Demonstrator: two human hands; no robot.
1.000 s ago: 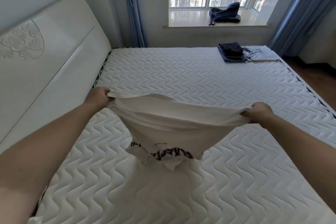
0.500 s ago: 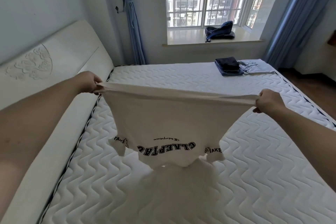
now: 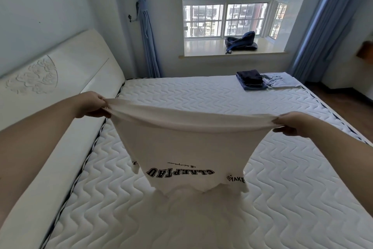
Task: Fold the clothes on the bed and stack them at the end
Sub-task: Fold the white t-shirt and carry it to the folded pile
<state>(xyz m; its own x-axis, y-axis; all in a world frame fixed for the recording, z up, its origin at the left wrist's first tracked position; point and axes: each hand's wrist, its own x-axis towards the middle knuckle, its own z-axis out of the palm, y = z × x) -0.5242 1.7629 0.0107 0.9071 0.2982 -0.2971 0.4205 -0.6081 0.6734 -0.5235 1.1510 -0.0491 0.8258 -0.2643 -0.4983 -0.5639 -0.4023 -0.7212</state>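
White t-shirt (image 3: pixel 181 147) hangs upside down between the fingers, hem stretched taut, clear above the mattress (image 3: pixel 282 198). Left hand (image 3: pixel 90 105) and right hand (image 3: pixel 292 125) each pinch a hem corner. Looks light, soft, floppy; hold at corners while laying flat.

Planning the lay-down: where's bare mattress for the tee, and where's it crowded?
Bare: the middle of the mattress, from under the hanging tee to the far edge, and the near right. Crowded: the far right corner, with the dark pile and grey garment.
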